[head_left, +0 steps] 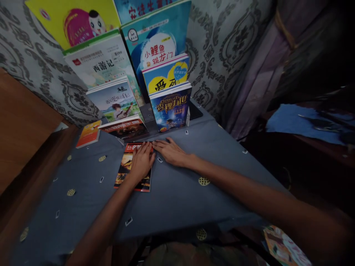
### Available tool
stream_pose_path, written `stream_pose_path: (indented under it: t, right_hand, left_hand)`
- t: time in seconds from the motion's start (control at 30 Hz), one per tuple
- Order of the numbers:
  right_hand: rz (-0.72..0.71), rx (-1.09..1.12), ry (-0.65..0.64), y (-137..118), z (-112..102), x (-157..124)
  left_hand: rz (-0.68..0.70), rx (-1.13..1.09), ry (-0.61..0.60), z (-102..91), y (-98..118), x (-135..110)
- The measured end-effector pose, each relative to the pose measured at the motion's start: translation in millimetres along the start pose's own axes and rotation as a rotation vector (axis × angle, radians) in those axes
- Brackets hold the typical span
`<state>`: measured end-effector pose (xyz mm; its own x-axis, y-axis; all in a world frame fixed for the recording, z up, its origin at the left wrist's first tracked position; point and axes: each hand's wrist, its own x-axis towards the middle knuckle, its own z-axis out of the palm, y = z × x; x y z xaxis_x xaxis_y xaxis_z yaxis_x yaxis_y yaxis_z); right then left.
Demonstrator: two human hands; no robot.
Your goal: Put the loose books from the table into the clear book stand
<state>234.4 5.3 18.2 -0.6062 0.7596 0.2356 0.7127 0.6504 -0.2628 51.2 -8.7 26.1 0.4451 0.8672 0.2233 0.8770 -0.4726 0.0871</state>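
Observation:
A thin book [124, 162] with a red, black and gold cover lies flat on the cloth-covered table [177, 207]. Across its upper right part rests my left hand [142, 160], fingers stretched out and pressing on the cover. My right hand [171, 151] lies at the book's top right corner, fingers extended, the tips touching that corner. Neither hand grips anything. Just beyond stand a dark red-brown book [124, 127] and a blue book [173, 111], both upright in the front of a tiered rack.
More upright books fill the rack behind, among them a white-green one [97, 66] and a teal one [158, 37]. An orange book [88, 135] lies at the rack's left. Patterned wallpaper [216, 55] and a curtain [257, 70] are behind. Blue cloth [302, 122] lies at the right.

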Motion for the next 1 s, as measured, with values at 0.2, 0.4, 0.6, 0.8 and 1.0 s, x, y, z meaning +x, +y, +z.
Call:
stream_pose_path:
  t: [0.2,0.4,0.6,0.8,1.0]
  right_hand:
    - [-0.007,0.006,-0.031,8.8,0.6,12.1]
    - [-0.044,0.011,-0.001,2.0,5.6,-0.2]
    - [-0.123,0.057,0.0,-13.4,10.1,-20.4]
    - [-0.171,0.091,-0.024,-32.1,16.6,-41.6]
    - [-0.224,0.119,-0.038,-53.9,16.2,-58.6]
  left_hand:
    - [-0.053,0.021,-0.001,1.4,-4.0,7.3]
    - [0.062,-0.093,-0.095,-8.2,-21.3,-2.5]
    - [0.184,-0.126,-0.122,-20.5,-28.5,-31.6]
    - [0.235,-0.152,-0.135,-30.8,-25.4,-70.4]
    - [0.282,-0.143,-0.205,-44.2,-22.8,-101.6]
